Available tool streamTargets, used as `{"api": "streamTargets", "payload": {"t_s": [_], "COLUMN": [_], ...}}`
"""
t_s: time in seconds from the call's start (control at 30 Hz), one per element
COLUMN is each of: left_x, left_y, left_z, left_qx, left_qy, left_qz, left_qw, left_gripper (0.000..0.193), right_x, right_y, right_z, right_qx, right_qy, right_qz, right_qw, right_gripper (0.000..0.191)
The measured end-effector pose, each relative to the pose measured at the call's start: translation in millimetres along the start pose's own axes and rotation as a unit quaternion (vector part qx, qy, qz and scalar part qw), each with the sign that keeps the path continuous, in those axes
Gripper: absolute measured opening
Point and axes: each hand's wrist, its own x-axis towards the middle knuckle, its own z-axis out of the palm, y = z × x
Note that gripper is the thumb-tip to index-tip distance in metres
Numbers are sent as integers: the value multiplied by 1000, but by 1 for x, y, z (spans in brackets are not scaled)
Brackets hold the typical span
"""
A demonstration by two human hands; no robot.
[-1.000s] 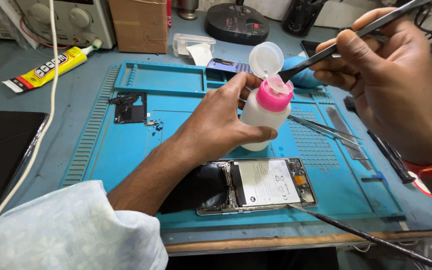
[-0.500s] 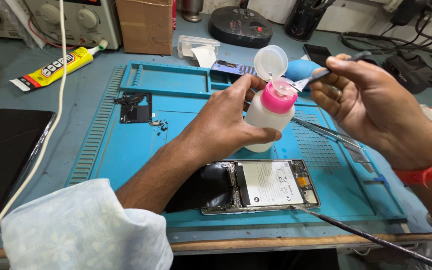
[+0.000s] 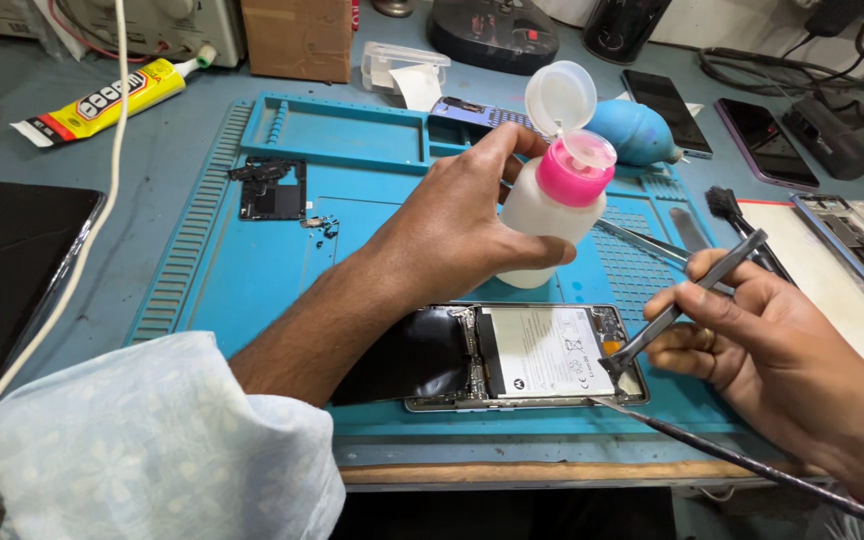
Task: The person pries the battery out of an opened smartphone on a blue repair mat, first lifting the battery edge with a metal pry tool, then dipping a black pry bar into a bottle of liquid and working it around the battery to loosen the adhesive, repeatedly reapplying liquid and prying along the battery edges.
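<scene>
The left hand (image 3: 462, 225) grips a white bottle (image 3: 552, 215), lid flipped up, above the opened phone (image 3: 527, 355). The right hand (image 3: 752, 340) pinches tweezers (image 3: 682, 305) touching the phone's corner; its battery is still in.

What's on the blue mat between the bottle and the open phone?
Head view: nothing, just bare blue mat between the bottle and the open phone.

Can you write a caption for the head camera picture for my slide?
Left hand holds a pink-capped bottle while right hand touches a brush to an opened phone.
</scene>
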Motion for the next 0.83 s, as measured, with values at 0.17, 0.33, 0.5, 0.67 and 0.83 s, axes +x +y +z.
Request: {"api": "streamTargets", "payload": {"t_s": [0.17,0.33,0.5,0.67,0.83], "left_x": [0,1,1,2,0], "left_y": [2,1,-1,-1,-1], "left_z": [1,1,2,2,2], "left_qx": [11,14,10,12,9], "left_qy": [4,4,0,0,3], "left_qz": [3,5,7,6,10], "left_qw": [1000,1000,1000,1000,1000], "left_gripper": [81,82,83,83,83], "right_x": [-8,-11,-11,-12,-7], "right_y": [2,3,6,7,-89], "right_z": [6,11,8,5,-34], "right_qx": [-19,6,13,24,42], "right_qy": [0,-28,-49,-56,-84], "right_qz": [-15,-40,-48,-50,-59], "right_qw": [1000,999,998,997,994], "right_gripper": [28,28,26,23,21]}}
